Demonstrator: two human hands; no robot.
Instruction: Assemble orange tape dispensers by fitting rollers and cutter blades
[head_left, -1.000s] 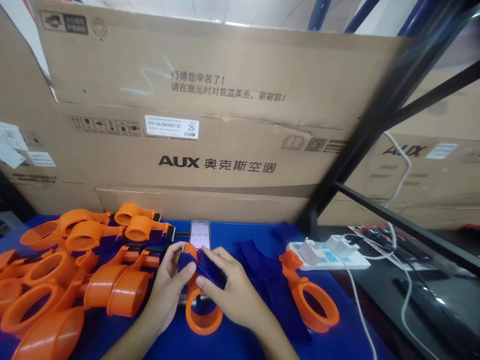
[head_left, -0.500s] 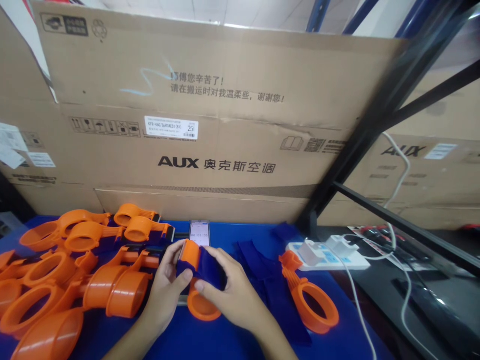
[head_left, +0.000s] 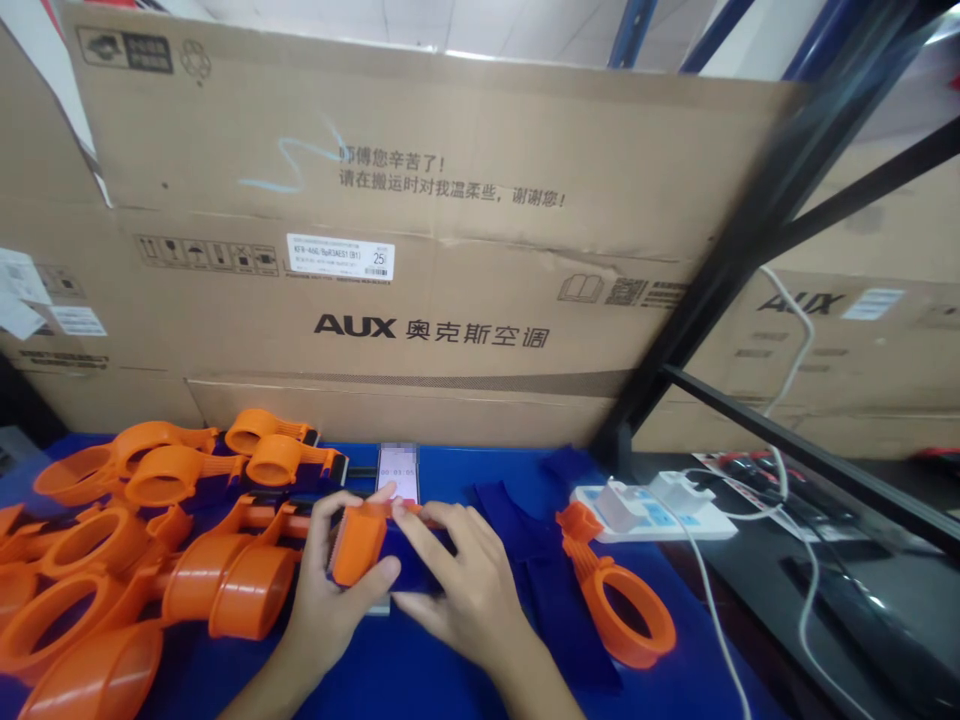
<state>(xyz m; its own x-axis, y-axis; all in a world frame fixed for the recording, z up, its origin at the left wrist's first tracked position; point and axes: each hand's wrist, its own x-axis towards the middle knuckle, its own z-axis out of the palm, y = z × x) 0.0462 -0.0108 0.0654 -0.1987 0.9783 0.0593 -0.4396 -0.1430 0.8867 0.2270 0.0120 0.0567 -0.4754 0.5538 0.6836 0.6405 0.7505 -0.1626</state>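
Both hands hold one orange plastic ring piece point(head_left: 358, 542) with a dark blue strap point(head_left: 409, 560) on it, low over the blue table point(head_left: 420, 680). My left hand point(head_left: 330, 590) grips the orange part from the left, thumb across its front. My right hand point(head_left: 457, 580) presses the blue strap against it, fingers curled. Its ring end is hidden behind my hands. A phone point(head_left: 397, 472) lies just behind them.
A pile of orange ring pieces point(head_left: 142, 540) with blue straps fills the left. Loose blue straps point(head_left: 525, 545) and one orange ring piece point(head_left: 619, 600) lie to the right. A white power strip point(head_left: 652, 510) with cables sits further right. Big cardboard boxes point(head_left: 420, 250) stand behind.
The orange piece has been turned over in my hands: its ring, which hung down toward me, is now hidden, and the flat orange end faces up. Both hands have sunk slightly.
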